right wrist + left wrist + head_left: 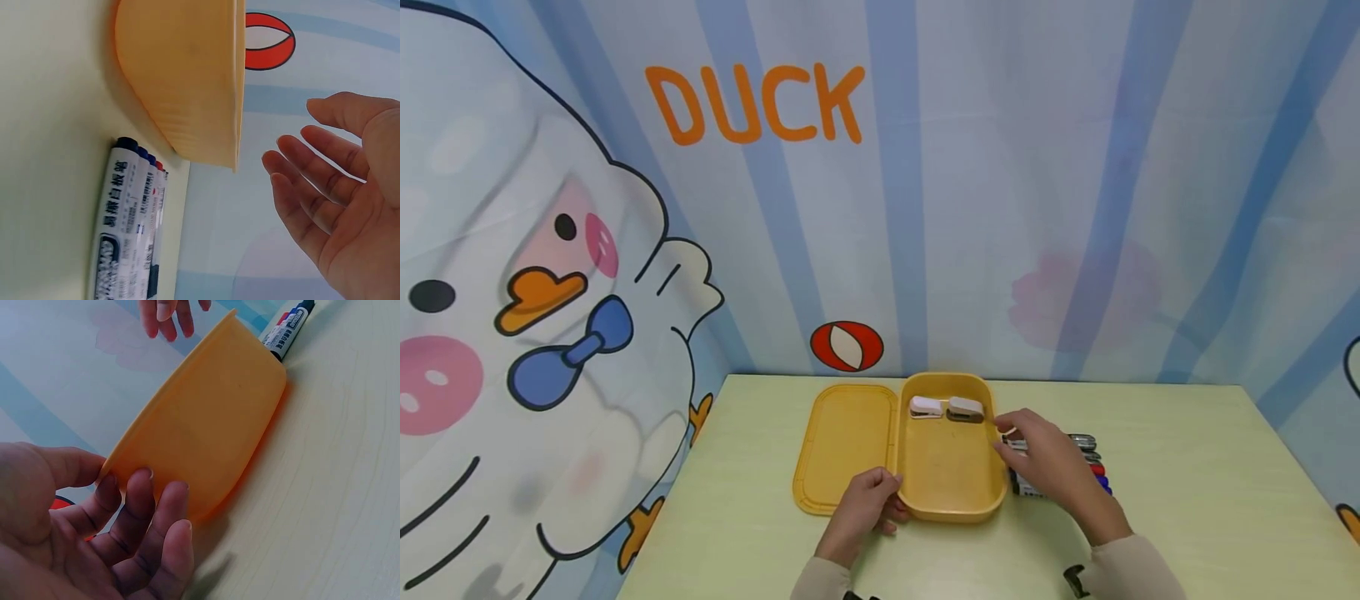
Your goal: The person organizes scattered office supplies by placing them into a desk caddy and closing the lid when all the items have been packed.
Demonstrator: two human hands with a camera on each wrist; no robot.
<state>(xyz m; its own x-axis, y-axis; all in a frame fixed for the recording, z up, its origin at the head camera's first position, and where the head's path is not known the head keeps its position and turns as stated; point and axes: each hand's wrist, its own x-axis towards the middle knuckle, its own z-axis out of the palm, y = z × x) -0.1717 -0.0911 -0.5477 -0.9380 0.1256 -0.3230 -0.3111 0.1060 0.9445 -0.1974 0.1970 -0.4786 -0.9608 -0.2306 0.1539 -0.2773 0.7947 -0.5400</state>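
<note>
A yellow plastic box [951,475] stands uncovered on the table, its flat yellow lid [848,446] lying against its left side. Two small staplers, one pinkish white [926,407] and one greyish with a dark base [965,411], lie side by side at the box's far end. My left hand [867,504] pinches the box rim at its near left corner between thumb and index finger, the other fingers along the outer wall [200,425]. Over the box's right edge hovers my right hand [1047,457], fingers loosely bent with nothing in them, partly covering several whiteboard markers [119,219].
Those markers lie in a row right of the box, with black, blue and red caps. The pale yellow table [1195,483] ends at a printed curtain [970,183] behind. A large duck drawing [550,333] fills the left side.
</note>
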